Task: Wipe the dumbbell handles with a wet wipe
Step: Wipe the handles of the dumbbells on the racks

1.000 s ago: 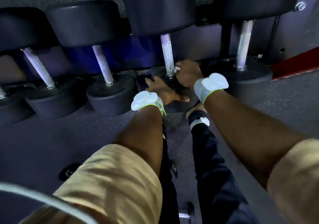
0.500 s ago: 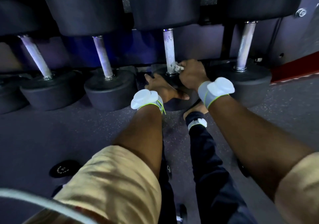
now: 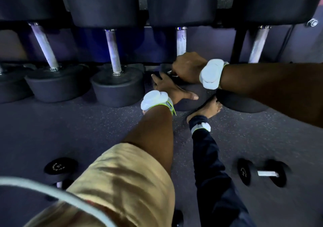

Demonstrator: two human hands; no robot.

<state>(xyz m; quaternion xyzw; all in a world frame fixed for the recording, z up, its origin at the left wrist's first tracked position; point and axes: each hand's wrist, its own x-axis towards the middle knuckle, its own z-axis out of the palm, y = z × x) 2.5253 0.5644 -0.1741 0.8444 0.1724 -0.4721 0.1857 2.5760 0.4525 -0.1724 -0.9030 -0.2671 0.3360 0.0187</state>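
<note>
Right hand (image 3: pixel 187 67) at the foot of the third dumbbell handle (image 3: pixel 181 41), grip curled closed on a wet wipe (image 3: pixel 169 72). Only a white sliver of it shows, just left of the handle's foot. Handle's lower part hidden behind the knuckles. Left hand (image 3: pixel 168 87) below the handle, fingers straight, resting flat on the dumbbell's lower head (image 3: pixel 187 105), which is mostly covered. Fingertips lost in shadow.

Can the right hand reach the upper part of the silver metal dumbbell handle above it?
Likely yes: the right hand holds a white wet wipe at the base of the silver metal dumbbell handle, which is bare above; the left hand rests lower.
</note>
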